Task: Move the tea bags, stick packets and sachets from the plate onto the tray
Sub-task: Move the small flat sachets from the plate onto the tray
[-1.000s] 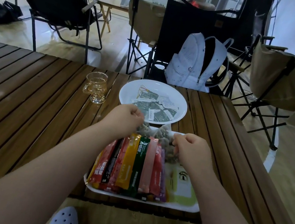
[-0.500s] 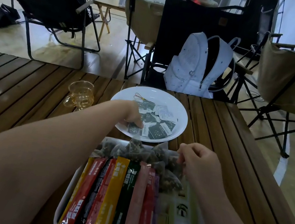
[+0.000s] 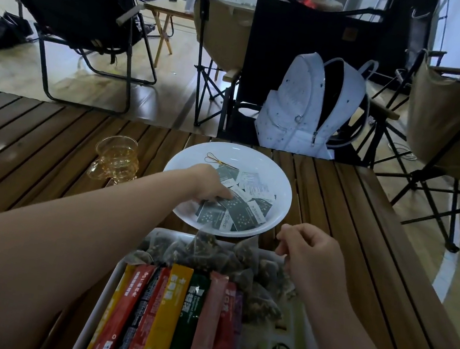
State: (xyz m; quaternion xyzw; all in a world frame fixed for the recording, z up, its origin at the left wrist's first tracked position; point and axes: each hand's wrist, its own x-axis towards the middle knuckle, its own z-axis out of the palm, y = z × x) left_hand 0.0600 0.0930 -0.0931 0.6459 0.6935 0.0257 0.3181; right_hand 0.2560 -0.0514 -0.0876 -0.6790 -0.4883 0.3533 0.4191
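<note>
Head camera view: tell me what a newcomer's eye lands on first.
The row of bright stick packets stands out first, packed side by side in the white tray at the near edge, with tea bags heaped behind them. Next is the left hand, which reaches into the white plate of dark sachets at mid-table. The right hand hovers with fingers curled over the tray's far right corner.

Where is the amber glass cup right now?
In the head view, the amber glass cup stands on the wooden table, left of the white plate.
</note>
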